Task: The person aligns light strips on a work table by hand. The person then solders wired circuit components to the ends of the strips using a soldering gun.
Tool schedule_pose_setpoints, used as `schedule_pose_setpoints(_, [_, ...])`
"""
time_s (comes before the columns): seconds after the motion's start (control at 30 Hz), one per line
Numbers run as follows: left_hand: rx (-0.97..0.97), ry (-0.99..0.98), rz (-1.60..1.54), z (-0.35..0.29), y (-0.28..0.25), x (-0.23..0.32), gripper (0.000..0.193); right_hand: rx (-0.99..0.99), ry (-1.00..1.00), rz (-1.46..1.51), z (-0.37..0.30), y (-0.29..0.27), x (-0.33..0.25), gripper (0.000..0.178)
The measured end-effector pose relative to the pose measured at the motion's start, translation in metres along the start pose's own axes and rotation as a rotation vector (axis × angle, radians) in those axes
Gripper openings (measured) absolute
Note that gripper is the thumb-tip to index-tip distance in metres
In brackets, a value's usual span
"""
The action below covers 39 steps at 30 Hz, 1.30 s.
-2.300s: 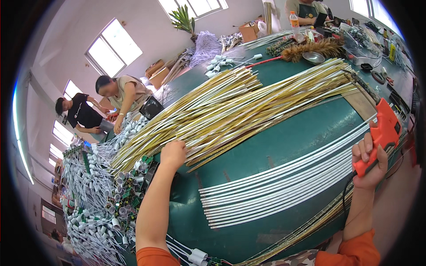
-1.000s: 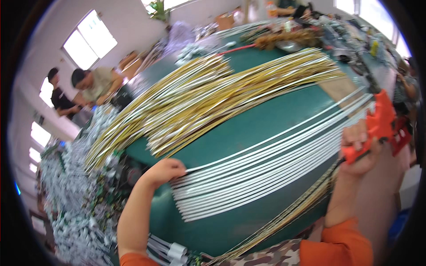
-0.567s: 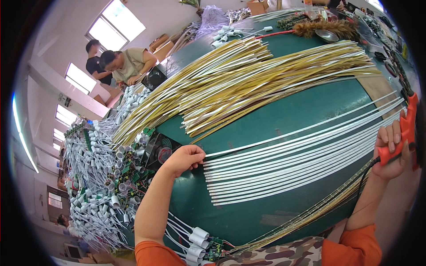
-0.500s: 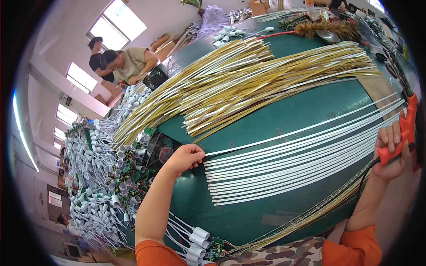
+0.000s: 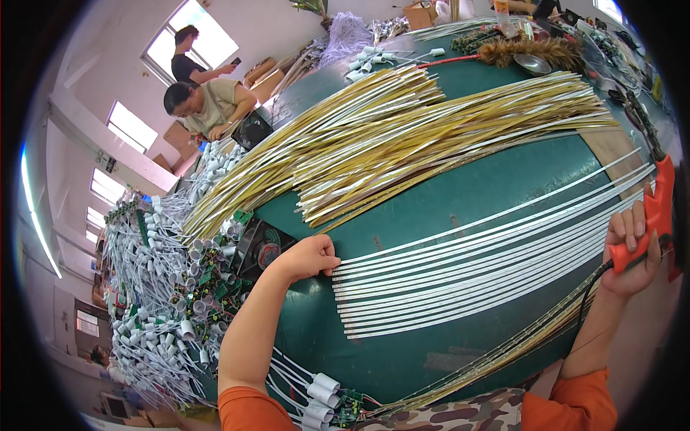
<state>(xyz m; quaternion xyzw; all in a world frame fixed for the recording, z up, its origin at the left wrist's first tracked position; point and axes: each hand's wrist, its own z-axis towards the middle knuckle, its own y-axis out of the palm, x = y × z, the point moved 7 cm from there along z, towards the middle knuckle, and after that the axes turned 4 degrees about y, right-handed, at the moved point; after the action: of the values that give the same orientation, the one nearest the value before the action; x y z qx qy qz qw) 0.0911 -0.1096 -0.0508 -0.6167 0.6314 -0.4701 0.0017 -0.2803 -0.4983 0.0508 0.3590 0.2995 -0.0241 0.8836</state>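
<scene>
1. The left hand (image 5: 307, 257) is curled into a loose fist, its fingertips pressed against the near ends of the white strips (image 5: 489, 262), holding nothing.
2. Those white strips lie side by side in a flat fan on the green counter (image 5: 460, 197), running from the left hand across to the right edge.
3. The right hand (image 5: 631, 248) is wrapped tight around the orange handle of a soldering iron (image 5: 655, 212), which points up and away at the counter's right edge, close to the far ends of the white strips.
4. A dark cord (image 5: 588, 302) drops from the iron's handle past the wrist.
5. Beyond the white strips, a big heap of yellow strips (image 5: 402, 136) sprawls across the counter, apart from them.
6. To the left, a tangle of white wires with small connectors (image 5: 162, 287) spills over the edge, and a small black fan (image 5: 262, 248) sits just beside the left wrist.
7. Two people (image 5: 205, 93) are by the windows at the far end.
</scene>
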Motion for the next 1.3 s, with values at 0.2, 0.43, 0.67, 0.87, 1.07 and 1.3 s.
schedule_pose_setpoints(0.2, [0.027, 0.009, 0.232, 0.006, -0.006, 0.007, 0.023, -0.001, -0.013, -0.004, 0.001, 0.002, -0.002, 0.065])
schedule_pose_setpoints(0.43, [0.628, 0.141, 0.534, 0.001, -0.058, 0.036, 0.022, 0.029, -0.026, 0.023, -0.001, 0.007, 0.000, 0.063])
schedule_pose_setpoints(0.67, [0.659, 0.097, 0.999, 0.033, -0.064, 0.037, 0.011, 0.088, 0.000, 0.094, -0.002, 0.007, 0.002, 0.061])
schedule_pose_setpoints(0.87, [0.720, 0.427, 0.541, 0.009, -0.089, 0.041, 0.007, 0.123, 0.000, 0.091, 0.000, 0.012, 0.001, 0.059])
schedule_pose_setpoints(1.07, [0.252, 0.885, -1.009, -0.033, -0.080, 0.059, 0.019, 0.149, -0.009, 0.075, 0.002, 0.008, -0.002, 0.058])
schedule_pose_setpoints(1.3, [0.248, 0.545, -0.938, -0.009, -0.022, 0.025, 0.012, 0.176, -0.005, 0.065, -0.001, 0.011, -0.007, 0.054])
